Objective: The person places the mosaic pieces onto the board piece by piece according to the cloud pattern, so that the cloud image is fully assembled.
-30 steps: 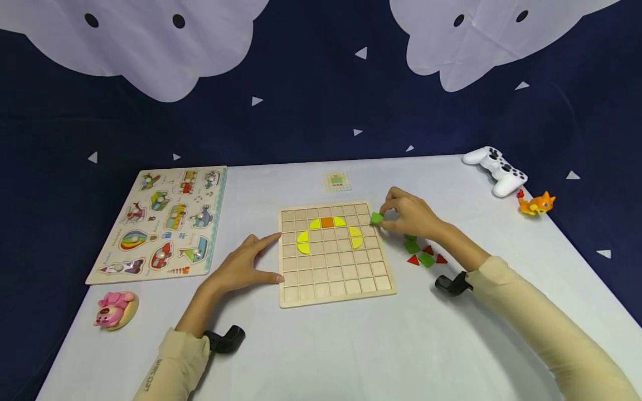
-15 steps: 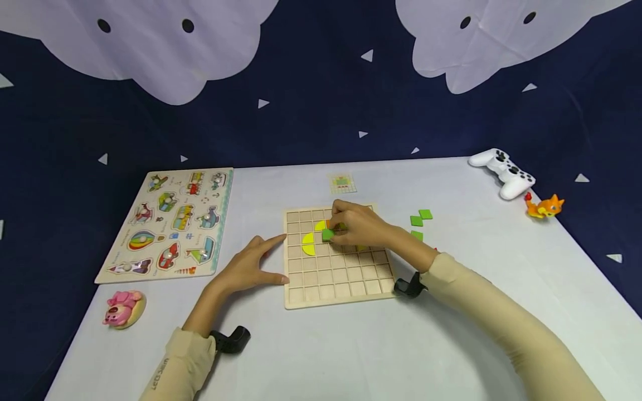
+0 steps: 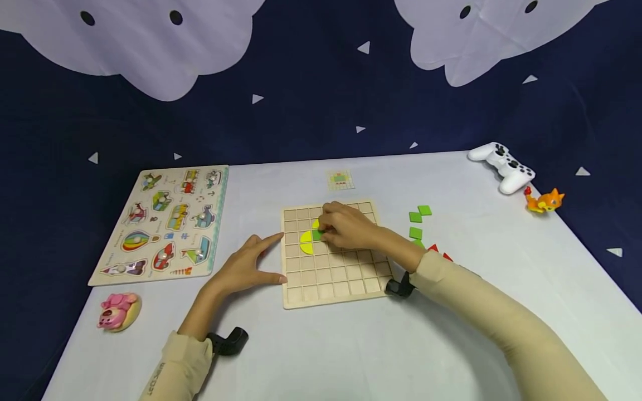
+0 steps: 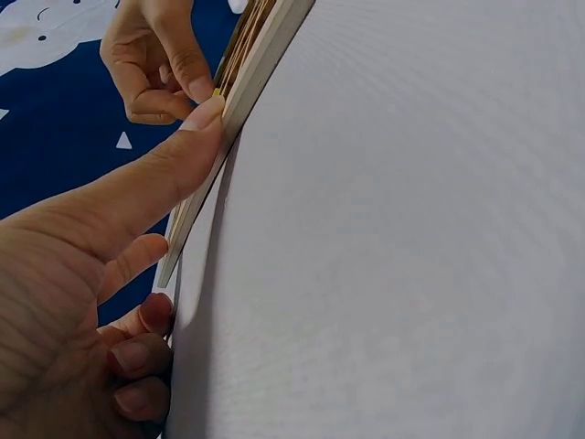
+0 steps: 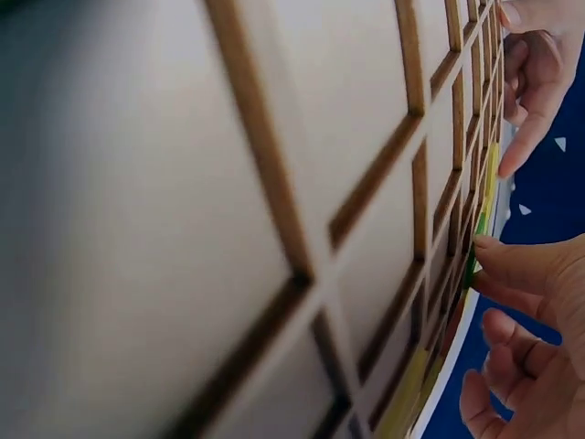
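Note:
A wooden grid board (image 3: 323, 277) lies on the white table, its squares divided by thin strips. My left hand (image 3: 246, 265) rests at its left edge, thumb and forefinger spread straight against the frame. Over the upper part of the board my right hand (image 3: 348, 227) pinches a green square tile (image 3: 316, 235), which sits low in a grid square just right of a yellow half-disc tile (image 3: 306, 243). In the right wrist view the thumb touches the green tile's edge. Part of another yellow tile (image 3: 315, 224) shows above; the right hand hides the other pieces on the board.
Several loose green tiles (image 3: 415, 217) and red triangles (image 3: 433, 248) lie right of the board. A pattern card (image 3: 340, 180) lies behind it. A picture puzzle (image 3: 160, 223) and pink figurine (image 3: 117, 312) are at left; a white game controller (image 3: 504, 167) and orange figurine (image 3: 544, 200) at back right.
My right hand has carried the green tile left from beyond the board's right edge and lowered it beside the left yellow half-disc. The left hand has stayed at the board's edge.

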Demonstrator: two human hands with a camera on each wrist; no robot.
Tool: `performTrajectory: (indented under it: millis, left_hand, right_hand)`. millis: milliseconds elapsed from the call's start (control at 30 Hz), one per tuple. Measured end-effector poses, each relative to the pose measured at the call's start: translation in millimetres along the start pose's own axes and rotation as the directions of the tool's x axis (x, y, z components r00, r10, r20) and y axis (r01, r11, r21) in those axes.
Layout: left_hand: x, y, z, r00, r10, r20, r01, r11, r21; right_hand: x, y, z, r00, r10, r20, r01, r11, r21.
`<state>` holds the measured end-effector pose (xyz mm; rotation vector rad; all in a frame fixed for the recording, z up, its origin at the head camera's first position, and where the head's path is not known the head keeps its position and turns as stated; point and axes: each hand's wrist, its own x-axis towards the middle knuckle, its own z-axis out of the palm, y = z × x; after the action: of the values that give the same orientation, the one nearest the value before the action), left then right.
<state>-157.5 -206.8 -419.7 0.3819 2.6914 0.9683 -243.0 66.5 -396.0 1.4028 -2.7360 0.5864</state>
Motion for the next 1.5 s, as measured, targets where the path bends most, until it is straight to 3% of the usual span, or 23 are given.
performTrajectory:
  millis: [167,333,600,867,1067,1500]
  left_hand:
    - [-2.0,1.0,-0.1,1.000,-0.003,0.004,0.003,1.000,-0.005]
    - [-3.1,1.1,-0.1,1.000,-0.006,0.005,0.006,1.000,-0.004]
    - [-2.7,1.9,-2.2,1.000,0.013,0.002,-0.013,1.000,-0.014]
    - [-3.2,1.3,-2.9,1.000,0.026,0.002,-0.026,0.999,-0.020]
    - [-2.8,1.2,-2.3,1.000,0.029,0.001,-0.029,0.999,-0.023]
    - [-2.6,0.9,-3.2,1.000,0.017,0.003,-0.017,1.000,-0.021]
  right_hand:
    - [0,-6,-9,0.999,0.038,0.030,-0.037,0.998,-0.047]
    - [-14,-1,-31,0.993,0.116,0.002,-0.116,0.993,-0.017]
    - [-71,47,-66,0.956,0.289,-0.041,-0.290,0.957,-0.025]
    - [-127,86,-78,0.900,0.435,-0.031,-0.436,0.898,-0.068]
    - [-141,98,-78,0.894,0.446,-0.044,-0.448,0.889,-0.092]
    - [-142,105,-72,0.896,0.442,-0.045,-0.444,0.892,-0.083]
